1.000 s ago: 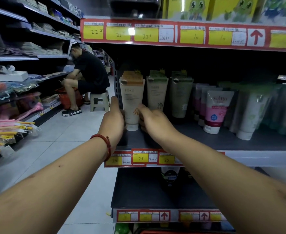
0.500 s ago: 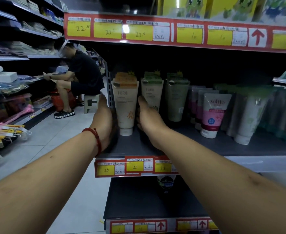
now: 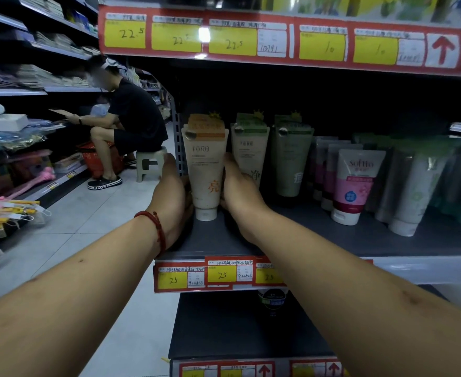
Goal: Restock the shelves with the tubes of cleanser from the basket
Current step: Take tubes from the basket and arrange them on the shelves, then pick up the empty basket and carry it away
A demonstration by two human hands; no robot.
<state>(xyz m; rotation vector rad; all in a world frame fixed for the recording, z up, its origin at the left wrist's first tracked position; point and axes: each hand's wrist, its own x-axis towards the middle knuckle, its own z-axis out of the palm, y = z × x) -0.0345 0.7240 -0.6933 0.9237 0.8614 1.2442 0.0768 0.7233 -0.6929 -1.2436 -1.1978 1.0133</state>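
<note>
Head view: cream tube [image 3: 205, 170] stands cap-down at the left end of the shelf [image 3: 292, 235] beside a green tube [image 3: 251, 151], right hand [image 3: 241, 193] holding its right side with thumb and curled fingers, left hand [image 3: 170, 193] touching its left side, fingers hidden, so grip cannot be told.

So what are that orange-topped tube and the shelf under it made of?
The orange-topped tube looks like soft matte plastic: cream body, flat crimped top, white cap at the foot. The shelf seems painted metal, dark grey and smooth with a faint sheen, though the dim light leaves that open.
</note>
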